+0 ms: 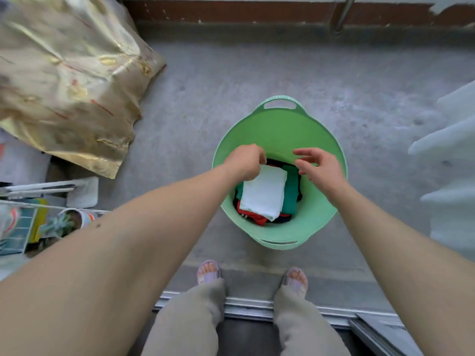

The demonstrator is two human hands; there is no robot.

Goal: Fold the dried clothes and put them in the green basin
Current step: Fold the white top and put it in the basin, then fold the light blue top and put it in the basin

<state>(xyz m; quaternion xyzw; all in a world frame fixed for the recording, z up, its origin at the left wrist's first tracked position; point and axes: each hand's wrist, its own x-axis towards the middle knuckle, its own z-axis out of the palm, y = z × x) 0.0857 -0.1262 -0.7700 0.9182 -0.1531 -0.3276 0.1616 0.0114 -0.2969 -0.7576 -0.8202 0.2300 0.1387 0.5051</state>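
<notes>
The green basin (279, 129) stands on the concrete floor in front of my feet. Inside it a folded white cloth (264, 192) lies on top of folded dark green (291, 196), red and dark clothes. My left hand (245, 161) hovers over the basin's left side with its fingers curled near the white cloth's far corner; whether it touches the cloth I cannot tell. My right hand (320, 167) is over the basin's right side, fingers spread and empty.
A shiny gold fabric (66, 80) hangs at the upper left. White cloth (452, 160) hangs at the right edge. A rack with a potted succulent (60, 223) and clutter stands at the left. A metal door track (257, 305) runs by my feet.
</notes>
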